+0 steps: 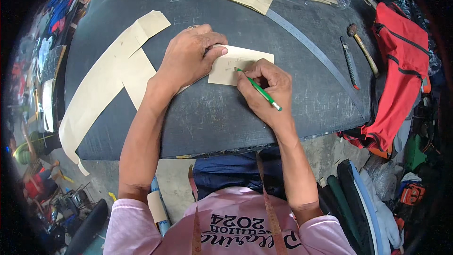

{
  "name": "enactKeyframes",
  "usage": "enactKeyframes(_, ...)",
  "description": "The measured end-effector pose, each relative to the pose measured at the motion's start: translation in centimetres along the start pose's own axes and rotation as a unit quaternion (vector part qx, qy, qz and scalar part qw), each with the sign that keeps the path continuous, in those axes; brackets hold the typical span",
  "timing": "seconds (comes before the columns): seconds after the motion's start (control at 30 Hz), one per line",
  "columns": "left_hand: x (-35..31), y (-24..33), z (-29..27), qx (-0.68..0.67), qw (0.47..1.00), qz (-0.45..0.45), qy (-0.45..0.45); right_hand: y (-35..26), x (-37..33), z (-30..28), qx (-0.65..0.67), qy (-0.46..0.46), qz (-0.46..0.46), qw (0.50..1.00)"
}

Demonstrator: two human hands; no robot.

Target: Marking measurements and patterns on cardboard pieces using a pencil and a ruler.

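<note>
In the head view, my right hand (pixel 269 85) is closed around a green pencil (pixel 264 93), its tip on a small card (pixel 245 55) near the middle of the bench (pixel 212 130). My left hand (pixel 192 54) rests at the card's left end, fingers curled, thumb on it; I can't tell whether it pinches or only presses. If that thumb eased off, I reckon the card could skid and smear the writing. The long cut paper (pixel 101 73) overhangs the bench's near left corner, so a forearm brush might drag it off.
</note>
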State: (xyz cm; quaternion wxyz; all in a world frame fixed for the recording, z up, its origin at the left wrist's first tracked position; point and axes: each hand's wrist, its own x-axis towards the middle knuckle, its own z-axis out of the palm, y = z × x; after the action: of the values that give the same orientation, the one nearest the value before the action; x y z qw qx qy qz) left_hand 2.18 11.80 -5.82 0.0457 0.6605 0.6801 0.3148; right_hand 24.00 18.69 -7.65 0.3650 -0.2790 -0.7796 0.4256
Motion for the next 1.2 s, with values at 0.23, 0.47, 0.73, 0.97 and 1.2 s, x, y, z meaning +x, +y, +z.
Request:
enactKeyframes(0.23, -0.02, 0.18, -0.06, -0.012, 1.000, -0.010, -0.004, 0.29, 0.01, -0.35, -0.001, -0.023, -0.008, 1.000)
enactKeyframes(0.47, 0.12, 0.28, -0.08, -0.008, 1.000, -0.013, -0.007, 0.63, 0.21, 0.23, 0.019, 0.020, -0.030, 0.999)
enactKeyframes(0.73, 0.09, 0.41, -0.21, -0.008, 1.000, -0.019, -0.011, 0.30, 0.08, -0.11, 0.002, 0.004, -0.020, 1.000)
enactKeyframes(0.97, 0.12, 0.20, -0.11, -0.002, 1.000, -0.015, -0.018, 0.40, 0.11, -0.16, -0.001, 0.003, -0.028, 1.000)
enactKeyframes(1.2, 0.15, 0.32, -0.26, 0.001, 1.000, -0.020, -0.020, 0.67, 0.17, 0.20, -0.001, 0.029, -0.041, 0.999)
